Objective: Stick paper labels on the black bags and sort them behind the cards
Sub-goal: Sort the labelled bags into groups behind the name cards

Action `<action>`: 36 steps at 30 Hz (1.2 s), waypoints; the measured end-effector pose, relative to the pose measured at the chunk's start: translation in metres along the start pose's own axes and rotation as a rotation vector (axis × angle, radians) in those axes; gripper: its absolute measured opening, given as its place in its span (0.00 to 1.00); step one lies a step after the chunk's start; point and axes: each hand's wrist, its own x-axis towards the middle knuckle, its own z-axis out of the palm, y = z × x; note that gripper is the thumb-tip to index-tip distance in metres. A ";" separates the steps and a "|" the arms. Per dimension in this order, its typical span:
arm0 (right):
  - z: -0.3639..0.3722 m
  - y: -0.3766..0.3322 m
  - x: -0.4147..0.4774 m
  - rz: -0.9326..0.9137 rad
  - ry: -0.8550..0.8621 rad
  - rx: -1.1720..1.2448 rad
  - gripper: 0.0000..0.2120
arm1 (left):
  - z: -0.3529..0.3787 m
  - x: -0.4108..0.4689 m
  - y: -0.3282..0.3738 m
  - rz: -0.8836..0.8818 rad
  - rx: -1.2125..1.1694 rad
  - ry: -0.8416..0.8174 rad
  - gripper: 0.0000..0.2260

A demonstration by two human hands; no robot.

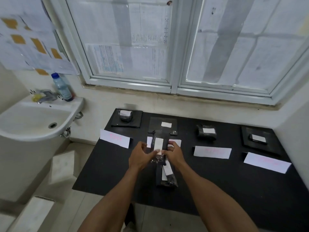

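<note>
Midway: both hands press a paper label (158,143) onto a black bag (159,145), frame centre.
Left hand (141,156) and right hand (173,154) pinch its edges; four labelled bags sit behind cards (212,152) above, apparently more bags (166,175) waiting below.

Head view, the only one I have.
It looks forward and down over the black table (217,190), window (173,47) at 12 o'clock, near.

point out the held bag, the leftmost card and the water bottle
held bag (158,144), head view, on its white label
leftmost card (115,138), head view, middle of the paper
water bottle (62,88), head view, middle of its body
</note>
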 end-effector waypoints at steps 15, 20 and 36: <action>-0.030 -0.033 0.041 0.000 0.134 -0.204 0.23 | -0.005 0.060 0.028 -0.231 -0.707 0.072 0.08; -0.026 -0.028 0.083 0.134 0.236 -0.086 0.17 | 0.014 0.107 0.018 -0.337 -0.792 0.101 0.11; -0.017 -0.022 0.263 0.257 0.278 -0.238 0.21 | 0.081 0.310 0.011 -0.282 -0.055 -0.018 0.12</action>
